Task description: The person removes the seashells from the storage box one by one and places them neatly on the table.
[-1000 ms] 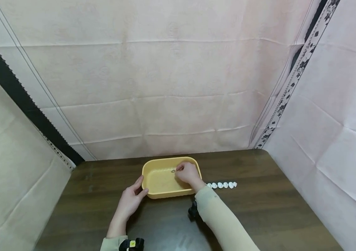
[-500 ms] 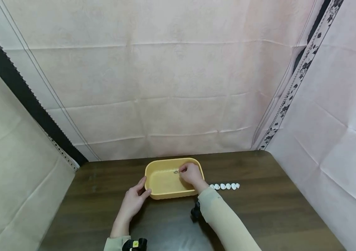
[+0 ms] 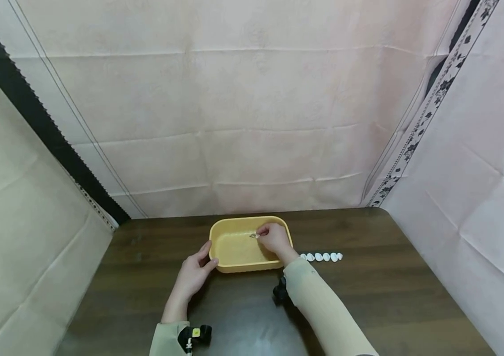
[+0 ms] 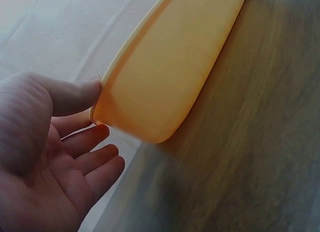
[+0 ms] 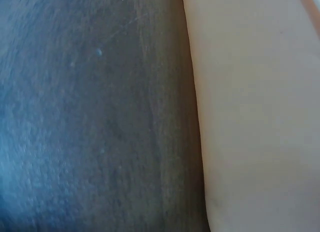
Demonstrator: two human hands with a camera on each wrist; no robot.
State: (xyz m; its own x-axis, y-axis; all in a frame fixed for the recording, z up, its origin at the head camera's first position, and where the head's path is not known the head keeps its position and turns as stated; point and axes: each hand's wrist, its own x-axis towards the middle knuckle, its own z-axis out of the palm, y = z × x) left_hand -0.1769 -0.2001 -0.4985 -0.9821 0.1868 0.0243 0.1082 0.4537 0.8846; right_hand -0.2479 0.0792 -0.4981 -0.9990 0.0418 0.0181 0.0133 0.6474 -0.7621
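A shallow yellow plastic tub (image 3: 234,254) stands on the table. My left hand (image 3: 192,273) holds its left front corner; in the left wrist view, the thumb (image 4: 77,96) lies against the rim and the other fingers spread below and behind it. My right hand (image 3: 274,240) reaches over the tub's right side, fingers curled, pinching a small pale piece (image 3: 257,236) too small to identify. Right by the fingertips, a small dark-edged thing (image 3: 252,236) shows on the tub floor. The right wrist view has only the tub's outer wall (image 5: 260,112) and tabletop; the hand is outside it.
Several small white rounded pieces (image 3: 325,257) form a row on the brown wooden table (image 3: 367,296), right of the tub and partly behind the right forearm. Pale cloth (image 3: 252,99) hangs behind the table and on both sides.
The head view shifts slightly, so everything appears farther right and a little higher. Both hands keep their places at the tub; a pale bit now shows at the right fingertips.
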